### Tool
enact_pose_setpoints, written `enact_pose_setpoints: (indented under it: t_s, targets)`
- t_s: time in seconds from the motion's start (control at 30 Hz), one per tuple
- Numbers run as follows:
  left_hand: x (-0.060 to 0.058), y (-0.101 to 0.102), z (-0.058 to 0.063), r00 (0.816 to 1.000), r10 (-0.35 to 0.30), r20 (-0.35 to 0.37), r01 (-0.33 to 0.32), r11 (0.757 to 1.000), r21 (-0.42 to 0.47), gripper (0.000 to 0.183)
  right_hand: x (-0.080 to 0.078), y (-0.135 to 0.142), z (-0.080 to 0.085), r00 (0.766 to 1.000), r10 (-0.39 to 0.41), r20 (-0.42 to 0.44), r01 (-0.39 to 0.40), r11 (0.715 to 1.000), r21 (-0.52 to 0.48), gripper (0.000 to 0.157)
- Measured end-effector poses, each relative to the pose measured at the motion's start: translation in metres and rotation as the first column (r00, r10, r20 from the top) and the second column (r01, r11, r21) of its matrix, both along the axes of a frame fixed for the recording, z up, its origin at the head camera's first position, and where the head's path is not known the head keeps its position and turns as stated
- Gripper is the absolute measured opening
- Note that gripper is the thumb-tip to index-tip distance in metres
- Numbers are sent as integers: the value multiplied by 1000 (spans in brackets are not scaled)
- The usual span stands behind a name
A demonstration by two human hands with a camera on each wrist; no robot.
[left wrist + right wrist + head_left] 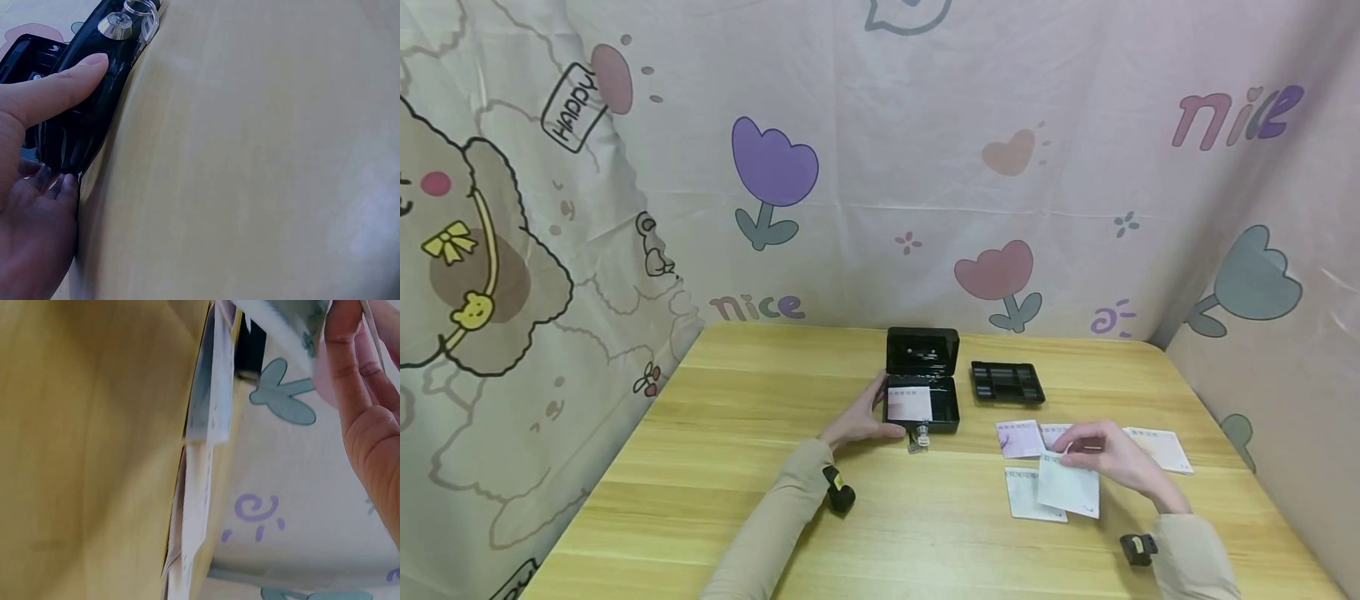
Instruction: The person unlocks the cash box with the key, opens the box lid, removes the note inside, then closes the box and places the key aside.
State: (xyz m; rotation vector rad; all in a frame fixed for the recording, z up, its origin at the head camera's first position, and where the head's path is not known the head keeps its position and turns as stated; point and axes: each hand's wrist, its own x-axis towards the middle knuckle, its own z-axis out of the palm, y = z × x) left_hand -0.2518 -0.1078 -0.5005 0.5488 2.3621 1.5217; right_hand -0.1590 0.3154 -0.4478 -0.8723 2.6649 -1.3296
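Note:
My left hand (pixel 863 421) holds the left front corner of a small black cash box (pixel 951 414), thumb on the front wall and fingers along the side. The box's lid (pixel 922 340) stands raised, and a pinkish square note sheet (pixel 910 404) lies inside. Keys on a ring (pixel 142 9) hang from the silver lock (pixel 116 26) at the front. My right hand (pixel 1108 457) pinches a pale green square note sheet (pixel 1070 492) by its upper edge. The held sheet overlaps another pale note sheet (pixel 1024 498) on the table in the head view.
A black compartment tray (pixel 1009 402) lies right of the box. Around my right hand are a purple note sheet (pixel 1019 440), another (pixel 1051 432) partly hidden by the fingers, and a whitish one (pixel 1167 452). The wooden table (pixel 715 400) meets a printed curtain (pixel 880 250).

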Motion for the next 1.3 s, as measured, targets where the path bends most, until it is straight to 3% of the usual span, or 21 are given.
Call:
enact_pose_setpoints:
  t_s: [0.5,0.87,1.3]
  targets:
    - [-1,0,-1,1000,4,6,-4,1000,-8,122,2,26,-7,998,-4,62,-1,996,87,13]
    - [-1,0,-1,1000,5,-3,-5,1000,-25,123,4,30,-10,984,-56,168,34,991,129,13]
    - [-2,0,-3,1000,7,-6,-7,1000,-28,123,3,24,-13,990,-87,107,63,976,208,12]
